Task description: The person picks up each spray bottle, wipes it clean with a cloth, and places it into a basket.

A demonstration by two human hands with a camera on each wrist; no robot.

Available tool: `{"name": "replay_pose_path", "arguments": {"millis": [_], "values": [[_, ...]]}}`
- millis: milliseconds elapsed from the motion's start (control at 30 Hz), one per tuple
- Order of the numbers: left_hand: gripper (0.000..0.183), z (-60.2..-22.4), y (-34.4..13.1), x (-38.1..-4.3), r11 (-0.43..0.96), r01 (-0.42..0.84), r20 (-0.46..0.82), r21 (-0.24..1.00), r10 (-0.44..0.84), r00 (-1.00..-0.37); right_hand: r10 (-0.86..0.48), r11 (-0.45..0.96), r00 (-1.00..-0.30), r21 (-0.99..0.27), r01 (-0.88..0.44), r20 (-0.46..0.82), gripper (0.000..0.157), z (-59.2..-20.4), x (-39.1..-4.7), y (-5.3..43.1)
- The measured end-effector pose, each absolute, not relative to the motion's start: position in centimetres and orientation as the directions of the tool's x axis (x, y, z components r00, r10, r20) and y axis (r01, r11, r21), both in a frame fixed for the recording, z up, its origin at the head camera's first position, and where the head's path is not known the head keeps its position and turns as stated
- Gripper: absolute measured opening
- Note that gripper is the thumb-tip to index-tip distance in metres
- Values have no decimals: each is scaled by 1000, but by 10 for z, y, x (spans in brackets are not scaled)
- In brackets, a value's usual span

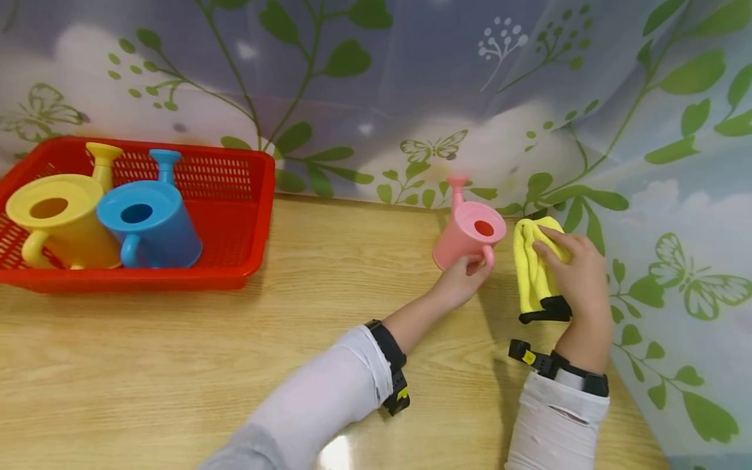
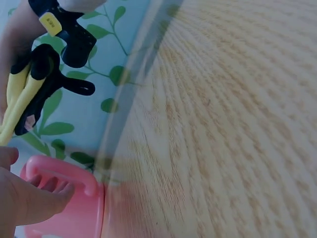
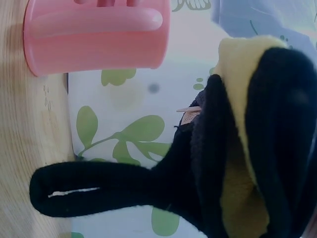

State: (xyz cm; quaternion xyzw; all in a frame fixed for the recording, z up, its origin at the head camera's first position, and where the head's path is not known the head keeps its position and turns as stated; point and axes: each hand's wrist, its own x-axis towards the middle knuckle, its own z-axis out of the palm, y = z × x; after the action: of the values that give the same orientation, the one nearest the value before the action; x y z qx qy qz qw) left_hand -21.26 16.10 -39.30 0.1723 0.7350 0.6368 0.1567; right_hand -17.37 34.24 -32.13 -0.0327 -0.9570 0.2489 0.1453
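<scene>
A pink toy watering can (image 1: 457,243) stands on the wooden floor or tabletop near the patterned backdrop, its spout toward the back. My left hand (image 1: 461,282) grips its handle (image 2: 64,171), with fingers curled through the loop in the left wrist view. Just to the right, my right hand (image 1: 580,271) pinches a folded yellow cloth (image 1: 531,264) from above. Black trim (image 1: 546,311) edges the cloth's lower end. Close up in the right wrist view, a black loop (image 3: 94,188) sticks out from the cloth; the right fingers are hidden there.
A red plastic basket (image 1: 256,254) sits at the left. Inside it are a yellow watering can (image 1: 82,225) and a blue watering can (image 1: 164,225). A leaf-patterned backdrop (image 1: 352,98) rises at the back and along the right side. Wood-grain surface (image 1: 147,378) spreads in front.
</scene>
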Motion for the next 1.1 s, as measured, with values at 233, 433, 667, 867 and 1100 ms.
{"name": "replay_pose_path", "arguments": {"millis": [233,433,667,867,1100], "values": [[45,-395,169,-218,140,133,51,981,477,-877,126,875,-961,-484,-9,246,49,-319,-178,344],[39,-395,169,-223,162,154,53,975,502,-863,117,878,-961,-478,-18,251,49,-320,-178,344],[26,-396,166,-224,265,161,7,951,502,-865,140,876,-966,-483,19,216,51,-321,-176,345],[27,-395,163,-223,240,145,15,960,473,-881,149,873,-966,-488,27,213,51,-321,-176,345],[34,-389,160,-228,157,63,2,986,363,-932,132,876,-968,-482,14,213,51,-324,-178,344]]}}
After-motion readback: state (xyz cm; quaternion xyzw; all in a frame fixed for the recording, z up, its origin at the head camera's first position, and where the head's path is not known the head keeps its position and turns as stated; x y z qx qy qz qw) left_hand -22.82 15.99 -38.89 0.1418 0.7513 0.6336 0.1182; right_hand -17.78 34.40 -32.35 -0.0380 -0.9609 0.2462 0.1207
